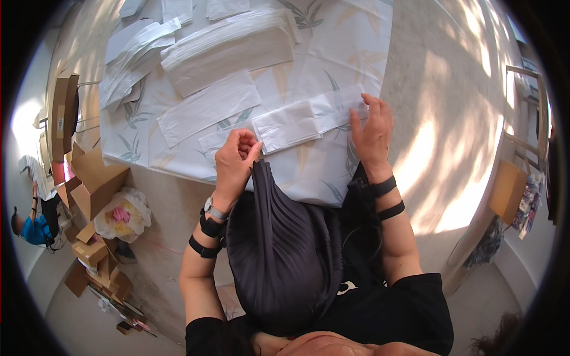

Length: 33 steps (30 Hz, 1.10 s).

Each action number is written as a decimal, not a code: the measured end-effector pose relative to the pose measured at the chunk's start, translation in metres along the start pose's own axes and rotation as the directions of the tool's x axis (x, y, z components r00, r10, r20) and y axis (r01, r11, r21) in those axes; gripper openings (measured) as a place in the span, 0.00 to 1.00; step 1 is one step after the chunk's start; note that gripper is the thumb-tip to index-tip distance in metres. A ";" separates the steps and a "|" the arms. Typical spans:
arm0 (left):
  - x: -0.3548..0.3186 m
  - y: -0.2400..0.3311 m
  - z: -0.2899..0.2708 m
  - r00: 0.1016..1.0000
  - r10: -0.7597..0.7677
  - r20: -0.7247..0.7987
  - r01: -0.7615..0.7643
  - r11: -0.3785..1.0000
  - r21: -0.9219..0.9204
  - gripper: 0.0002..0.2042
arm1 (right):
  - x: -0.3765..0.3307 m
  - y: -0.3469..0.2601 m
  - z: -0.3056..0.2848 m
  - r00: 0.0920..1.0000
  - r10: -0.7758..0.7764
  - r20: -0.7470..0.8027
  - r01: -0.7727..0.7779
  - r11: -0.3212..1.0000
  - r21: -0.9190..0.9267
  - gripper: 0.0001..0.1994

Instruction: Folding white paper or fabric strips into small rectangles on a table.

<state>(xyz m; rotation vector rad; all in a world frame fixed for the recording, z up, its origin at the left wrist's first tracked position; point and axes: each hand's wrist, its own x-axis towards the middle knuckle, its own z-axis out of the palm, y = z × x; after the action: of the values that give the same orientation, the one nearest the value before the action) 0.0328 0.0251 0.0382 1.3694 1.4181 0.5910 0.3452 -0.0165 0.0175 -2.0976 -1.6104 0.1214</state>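
Note:
A long, thin, translucent plastic bag lies slantwise across the near part of the table, with a folded white piece at its middle. My left hand is closed in a pinch at the near left end of the white piece. At the bag's far right end, my right hand has its thumb and fingers apart, the fingertips by the plastic edge. Another flat white packet rests just beyond my left hand. Dark pleated cloth fills the space between my forearms.
A thick stack of white packets and a looser pile lie on the leaf-patterned tablecloth. Cardboard boxes and a plastic bag of scraps stand on the floor at left. Another person is at far left.

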 end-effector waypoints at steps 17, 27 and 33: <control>0.004 -0.006 0.003 0.997 0.071 -0.028 -0.068 0.993 0.092 0.10 | -0.010 -0.018 -0.001 0.996 -0.033 0.088 0.029 0.999 0.043 0.17; 0.009 -0.006 0.008 0.995 0.081 -0.056 -0.073 0.988 0.136 0.08 | -0.014 -0.018 -0.004 0.979 -0.139 0.150 0.123 0.986 0.108 0.17; 0.010 -0.005 0.009 0.996 0.079 -0.047 -0.069 0.981 0.184 0.05 | -0.012 -0.020 -0.014 0.947 -0.258 0.193 0.231 0.961 0.149 0.16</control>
<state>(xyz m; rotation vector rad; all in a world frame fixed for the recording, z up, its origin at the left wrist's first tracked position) 0.0405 0.0309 0.0277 1.5668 1.4987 0.5610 0.3293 -0.0291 0.0356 -1.8235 -1.9223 0.3616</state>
